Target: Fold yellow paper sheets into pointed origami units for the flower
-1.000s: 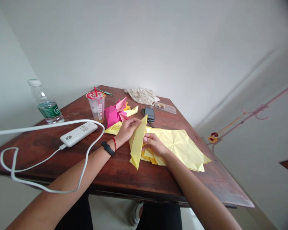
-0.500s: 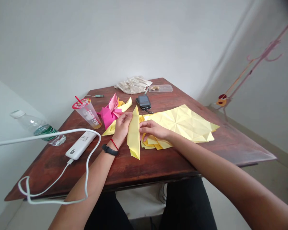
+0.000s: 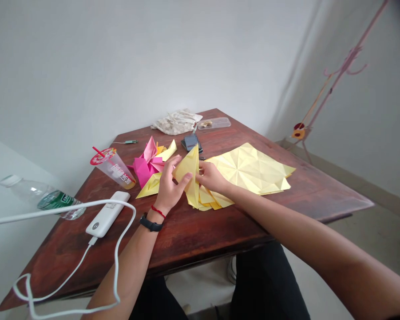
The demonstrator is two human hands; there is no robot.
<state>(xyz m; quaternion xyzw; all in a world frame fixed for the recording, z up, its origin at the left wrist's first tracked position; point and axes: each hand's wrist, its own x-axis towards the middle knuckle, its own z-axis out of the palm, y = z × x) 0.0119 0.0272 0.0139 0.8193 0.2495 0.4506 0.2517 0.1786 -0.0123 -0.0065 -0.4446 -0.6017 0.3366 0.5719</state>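
Between my hands stands a folded yellow sheet of paper (image 3: 191, 180), its pointed tip up. My left hand (image 3: 170, 184) holds it from the left, thumb on the near face and fingers behind. My right hand (image 3: 212, 177) pinches its right edge; some of those fingertips are hidden. Right of it lie creased yellow paper sheets (image 3: 246, 166), stacked and overlapping, partly beneath my right forearm. Just beyond my left hand rests a pink folded paper piece (image 3: 145, 168), with a yellow folded piece (image 3: 150, 186) in front of it.
On the wooden table (image 3: 186, 240) a plastic cup (image 3: 118, 171), a tilted-looking water bottle (image 3: 53, 200) and a white power bank (image 3: 108, 214) with a looping cable (image 3: 118, 253) are at left. A phone (image 3: 190, 143), a crumpled bag (image 3: 176, 123) and a clear tray (image 3: 221, 122) lie farther back.
The folded yellow paper has turned and its panel has spread wider. My left thumb has moved onto its near face, and my right fingers have closed at its edge. The view has shifted slightly.
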